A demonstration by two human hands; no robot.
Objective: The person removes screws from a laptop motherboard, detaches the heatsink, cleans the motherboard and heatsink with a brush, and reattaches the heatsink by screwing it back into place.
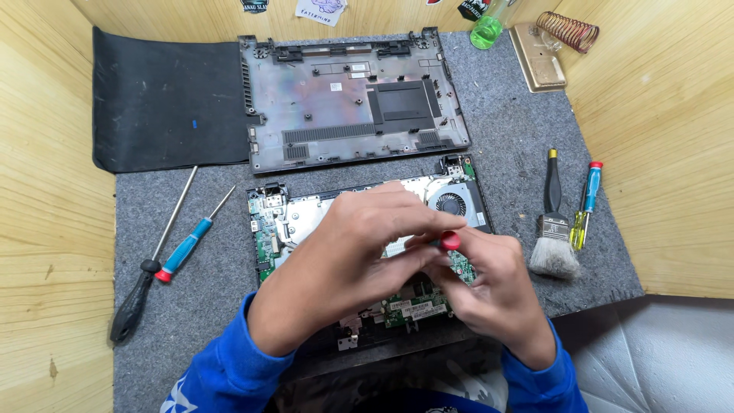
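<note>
1. The left hand (348, 248) comes in from the lower left, its blue sleeve (222, 367) pushed up to the wrist. The back of the hand faces the camera, and the fingers curl inward and to the right, over the middle of the opened laptop (367, 252).
2. The right hand (489, 287) enters from the lower right, also in a blue sleeve. Its fingers are bent and closed round a small tool, a screwdriver by the look of it, of which only the red cap (450, 241) shows.
3. The fingertips of the left hand meet that red cap, so both hands are closed together on the tool just above the circuit board. The shaft and tip are hidden, so I cannot tell where it touches the board.
4. The opened laptop lies on the grey felt worktop (520, 138) directly under the hands. Its green board and a round cooling fan (451, 203) at the upper right are exposed.
5. The removed bottom cover (352, 103) lies just beyond the laptop, inner side up, with a black mat (168, 99) touching its left edge.
6. To the left lie a long black-handled screwdriver (145, 268) and a shorter blue-handled screwdriver (191, 241), close together and well apart from the hands.
7. To the right lie a paintbrush (552, 222) and, just beside it, a small blue and yellow screwdriver (586, 206).
8. At the far edge stand a green bottle (487, 30) and a coiled wire stand (567, 30).
</note>
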